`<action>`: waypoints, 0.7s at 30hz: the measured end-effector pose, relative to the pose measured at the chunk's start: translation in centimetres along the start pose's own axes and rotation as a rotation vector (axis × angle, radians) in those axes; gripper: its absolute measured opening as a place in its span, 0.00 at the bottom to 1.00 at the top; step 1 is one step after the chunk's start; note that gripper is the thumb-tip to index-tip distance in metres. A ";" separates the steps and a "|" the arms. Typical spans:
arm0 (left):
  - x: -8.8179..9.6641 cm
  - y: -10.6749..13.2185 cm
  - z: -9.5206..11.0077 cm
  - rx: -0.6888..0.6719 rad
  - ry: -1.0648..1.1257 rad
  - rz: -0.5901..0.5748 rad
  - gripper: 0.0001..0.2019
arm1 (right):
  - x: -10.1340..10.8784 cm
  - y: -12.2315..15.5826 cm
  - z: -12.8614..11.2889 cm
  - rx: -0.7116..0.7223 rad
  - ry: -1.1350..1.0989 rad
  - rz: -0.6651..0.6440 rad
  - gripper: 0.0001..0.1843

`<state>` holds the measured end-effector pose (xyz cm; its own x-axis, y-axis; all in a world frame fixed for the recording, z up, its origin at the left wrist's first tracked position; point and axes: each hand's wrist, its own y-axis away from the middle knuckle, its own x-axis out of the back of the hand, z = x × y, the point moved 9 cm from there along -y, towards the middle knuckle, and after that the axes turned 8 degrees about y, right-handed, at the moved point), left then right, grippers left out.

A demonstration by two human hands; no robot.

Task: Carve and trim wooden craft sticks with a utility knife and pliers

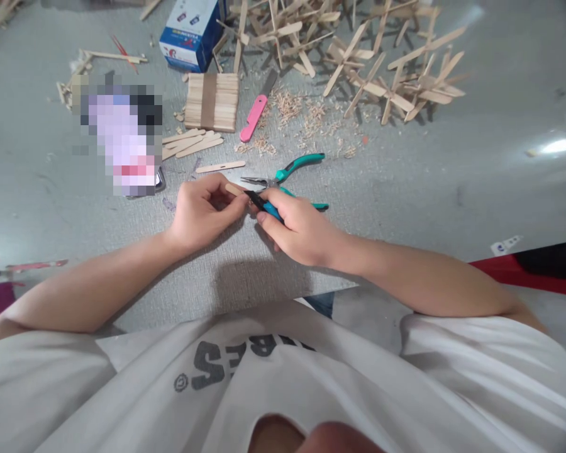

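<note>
My left hand (206, 211) pinches a wooden craft stick (234, 189) between thumb and fingers, near the table's front. A blue utility knife (272, 210) with a dark blade is gripped in my right hand (302, 228), its blade end at the stick. Whether the edge cuts into the wood I cannot tell. Just behind my hands, pliers with teal handles (298, 165) lie spread, partly covered by my right hand. A single craft stick with a dark slot in its middle (221, 167) rests behind my left hand.
A banded bundle of craft sticks (226, 104) lies near several loose sticks (193, 143). Beside them are a pink folding knife (253, 118) and wood shavings (287, 104). Crossed-stick assemblies (344, 60) fill the back, by a blue-and-white box (188, 38). A blurred-out object (122, 138) stands left.
</note>
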<state>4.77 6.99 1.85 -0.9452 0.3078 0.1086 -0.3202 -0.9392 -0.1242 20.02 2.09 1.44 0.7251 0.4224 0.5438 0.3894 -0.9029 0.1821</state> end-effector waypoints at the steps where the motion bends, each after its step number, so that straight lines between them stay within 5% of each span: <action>1: 0.0 0.0 -0.1 0.011 0.001 0.004 0.06 | 0.0 0.0 0.0 0.000 0.001 0.001 0.06; 14: 2.5 -1.1 -0.9 0.069 0.007 0.180 0.14 | 0.2 0.2 1.0 0.049 -0.260 0.012 0.15; 21: 8.2 -5.5 1.4 -0.058 -0.161 0.396 0.13 | 0.4 -0.4 0.6 0.113 -0.253 -0.001 0.11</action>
<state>-1.12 14.50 4.78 -0.9754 -0.1064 0.1930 0.0577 -0.9685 -0.2423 20.55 2.70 1.08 0.8380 0.4426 0.3192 0.4407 -0.8939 0.0824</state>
